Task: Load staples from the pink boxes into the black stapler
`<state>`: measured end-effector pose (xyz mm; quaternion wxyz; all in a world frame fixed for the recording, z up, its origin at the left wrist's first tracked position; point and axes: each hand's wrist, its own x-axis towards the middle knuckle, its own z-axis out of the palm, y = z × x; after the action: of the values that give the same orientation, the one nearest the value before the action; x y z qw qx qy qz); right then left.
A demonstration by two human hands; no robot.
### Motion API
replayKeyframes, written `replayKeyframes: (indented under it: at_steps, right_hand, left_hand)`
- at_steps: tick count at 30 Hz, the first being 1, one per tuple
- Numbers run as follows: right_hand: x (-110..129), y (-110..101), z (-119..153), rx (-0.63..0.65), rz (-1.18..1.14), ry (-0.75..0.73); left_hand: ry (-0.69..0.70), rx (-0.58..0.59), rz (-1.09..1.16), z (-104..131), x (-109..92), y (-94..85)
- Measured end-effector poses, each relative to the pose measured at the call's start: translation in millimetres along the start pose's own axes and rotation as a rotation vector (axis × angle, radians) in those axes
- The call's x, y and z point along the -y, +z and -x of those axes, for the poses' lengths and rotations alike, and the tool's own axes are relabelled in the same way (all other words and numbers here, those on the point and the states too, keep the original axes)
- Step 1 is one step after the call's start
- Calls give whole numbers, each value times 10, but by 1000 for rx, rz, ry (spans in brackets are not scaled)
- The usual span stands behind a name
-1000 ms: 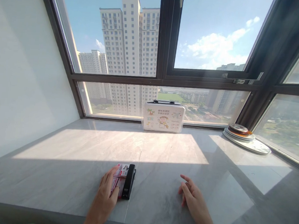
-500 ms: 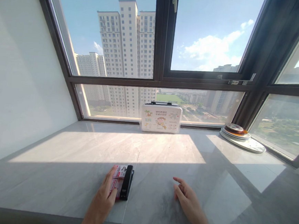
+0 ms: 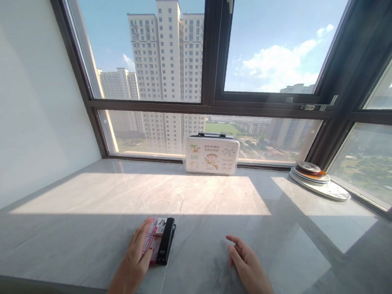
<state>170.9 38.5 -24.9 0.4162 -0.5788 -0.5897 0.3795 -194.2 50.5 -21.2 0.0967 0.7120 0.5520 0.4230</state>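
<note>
My left hand [image 3: 136, 251] lies over the left part of small red-and-white printed boxes [image 3: 153, 241] on the grey counter, its fingers along the far side and its thumb across the near side. Part of the boxes is hidden under the hand. Against their right side lies a black stapler [image 3: 166, 242], lengthwise away from me, untouched by my fingertips as far as I can see. My right hand [image 3: 243, 257] hovers over or rests on the counter to the right, holding nothing. Its index finger points left, the thumb is apart from it, and the other fingers curl.
A white case [image 3: 212, 155] with cartoon prints and a black handle stands upright against the window. Stacked plates [image 3: 315, 180] sit in the far right corner. The marble-look counter [image 3: 206, 274] ends at a front edge near me; a wall [image 3: 32, 107] bounds the left.
The view has shifted very slightly. Both hands, the boxes and the stapler keep nearly the same places.
</note>
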Motion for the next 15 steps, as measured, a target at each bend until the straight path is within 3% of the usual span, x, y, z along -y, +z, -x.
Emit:
replayKeyframes:
  at_steps: [3,6,7,8,10,11,12,15]
  right_hand:
    - [63,32,34,-22,15,-6]
    - [178,107,81,-69,61,-33]
    - [217,135,91,-77,82,-48]
    - [250,160,97,-85,107,-62]
    - [292,197,98,-120,171,-81]
    - [299,208,96,-145,215,-91]
    - [297,214,95,-170,271,-107]
    - [257,230,100,-203,504,-163]
  left_hand:
    - [45,-90,-38,44,-147,-55]
    - [117,-227,-88,164,-525,21]
    - [171,-212,-86,203,-682,99]
    - [264,-117,-79,232,-840,201]
    - [430,194,-64,238,-1118,460]
    - [415,301,-74,212,-1221,601]
    - [362,356,-107,170,-1293,739]
    - [228,376,-272,6,-1332,1062]
